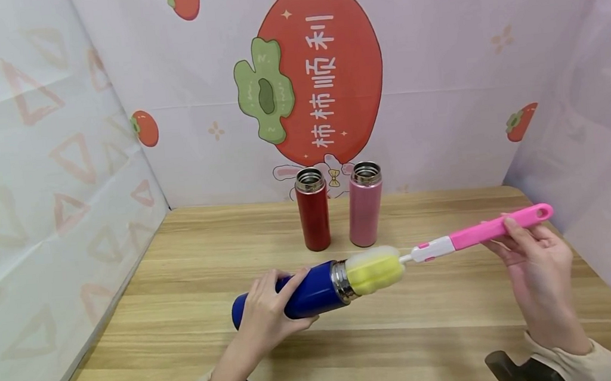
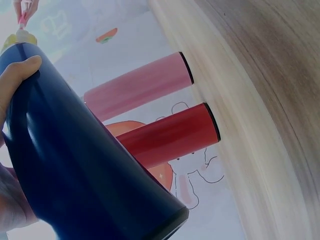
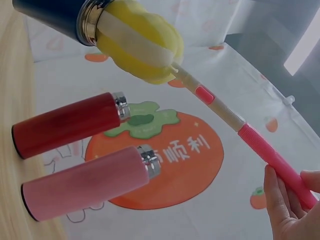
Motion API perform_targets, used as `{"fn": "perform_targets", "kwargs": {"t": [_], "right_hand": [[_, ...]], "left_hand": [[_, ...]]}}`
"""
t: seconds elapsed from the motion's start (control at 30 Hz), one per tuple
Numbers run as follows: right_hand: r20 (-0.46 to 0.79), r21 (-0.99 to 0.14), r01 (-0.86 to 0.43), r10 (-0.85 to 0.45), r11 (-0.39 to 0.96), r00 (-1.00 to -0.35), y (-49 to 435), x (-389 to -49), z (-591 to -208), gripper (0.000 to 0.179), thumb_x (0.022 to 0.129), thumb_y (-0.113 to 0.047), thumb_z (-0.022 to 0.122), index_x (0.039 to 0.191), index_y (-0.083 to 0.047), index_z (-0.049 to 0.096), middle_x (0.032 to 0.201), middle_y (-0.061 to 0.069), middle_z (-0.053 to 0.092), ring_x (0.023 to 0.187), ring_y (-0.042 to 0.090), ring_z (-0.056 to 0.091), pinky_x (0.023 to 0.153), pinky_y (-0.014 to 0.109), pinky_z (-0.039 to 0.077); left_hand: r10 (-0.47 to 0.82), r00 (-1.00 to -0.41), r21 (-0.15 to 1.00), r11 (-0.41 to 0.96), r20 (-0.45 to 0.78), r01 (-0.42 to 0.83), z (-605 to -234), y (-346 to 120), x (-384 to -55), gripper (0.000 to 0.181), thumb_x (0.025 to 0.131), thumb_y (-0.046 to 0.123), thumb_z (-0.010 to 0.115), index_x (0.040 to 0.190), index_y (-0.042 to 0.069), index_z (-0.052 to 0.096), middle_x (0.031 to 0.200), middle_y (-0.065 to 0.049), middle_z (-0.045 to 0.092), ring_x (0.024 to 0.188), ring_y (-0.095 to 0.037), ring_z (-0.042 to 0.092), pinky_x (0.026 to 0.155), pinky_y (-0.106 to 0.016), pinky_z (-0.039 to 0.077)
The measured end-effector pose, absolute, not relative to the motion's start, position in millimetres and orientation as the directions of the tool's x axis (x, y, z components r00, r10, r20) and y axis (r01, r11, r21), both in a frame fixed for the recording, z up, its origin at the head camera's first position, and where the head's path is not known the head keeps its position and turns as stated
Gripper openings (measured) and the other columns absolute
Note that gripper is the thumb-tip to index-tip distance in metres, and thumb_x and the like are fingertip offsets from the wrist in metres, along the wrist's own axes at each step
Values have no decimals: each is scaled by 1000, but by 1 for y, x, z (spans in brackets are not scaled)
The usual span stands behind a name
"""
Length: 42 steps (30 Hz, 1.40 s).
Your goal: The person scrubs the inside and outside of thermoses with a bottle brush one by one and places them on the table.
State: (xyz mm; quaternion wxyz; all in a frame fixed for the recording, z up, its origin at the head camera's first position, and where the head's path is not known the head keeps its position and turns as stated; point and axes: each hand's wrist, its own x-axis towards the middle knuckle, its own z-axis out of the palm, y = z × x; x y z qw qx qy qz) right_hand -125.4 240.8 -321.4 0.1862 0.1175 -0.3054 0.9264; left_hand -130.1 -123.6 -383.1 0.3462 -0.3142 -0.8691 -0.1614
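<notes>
Holding a brush [image 1: 443,246] with its sponge head [image 1: 374,270] at the mouth of a blue bottle [image 1: 316,291].
The bottle slants over the desk [image 1: 436,342], steel neck to the right; most of the yellow-and-white sponge shows outside, and whether its tip sits within the rim cannot be told. The left hand's [image 1: 268,307] fingers wrap the bottle's body; the right hand's [image 1: 537,262] pinch the brush's pink handle. Behind, a red bottle [image 1: 315,219] and a pink bottle [image 1: 365,214] stand upright, slightly apart, mouths open, contents too dark to make out.
</notes>
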Motion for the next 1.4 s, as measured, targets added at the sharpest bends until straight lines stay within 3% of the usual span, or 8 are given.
{"fn": "perform_targets", "kwargs": {"t": [0.27, 0.5, 0.9, 1.4], "right_hand": [[321, -505, -412, 278, -759, -905, 245, -126, -323, 16, 86, 14, 39, 93, 18, 53, 81, 26, 61, 75, 34, 64, 70, 41, 48], [278, -394, -455, 368, -798, -887, 264, -126, -320, 15, 86, 16, 39, 94, 20, 51, 76, 30, 59, 70, 38, 62, 68, 44, 48], [317, -506, -468, 348, -725, -882, 248, -133, -313, 14, 84, 15, 43, 94, 16, 53, 77, 23, 63, 72, 32, 64, 70, 40, 48], [355, -549, -446, 285, -707, -890, 231, -137, -312, 12, 86, 11, 43, 94, 11, 52, 80, 21, 63, 77, 29, 64, 74, 38, 45]], "left_hand": [[435, -573, 91, 737, 694, 670, -384, -126, -130, 82, 48, 43, 82, 121, 20, 53, 90, -6, 53, 81, -17, 52, 69, -37, 45], [389, -601, 121, 763, 698, 635, -390, -139, -129, 81, 46, 41, 83, 119, 20, 55, 90, -6, 53, 77, -18, 53, 64, -35, 45], [422, -570, 96, 740, 705, 666, -387, -138, -129, 82, 47, 41, 82, 121, 20, 53, 91, -7, 54, 80, -19, 52, 66, -38, 44], [430, -600, 80, 766, 675, 638, -387, -131, -132, 78, 51, 44, 80, 121, 22, 53, 92, -6, 53, 81, -19, 52, 67, -36, 45]]}}
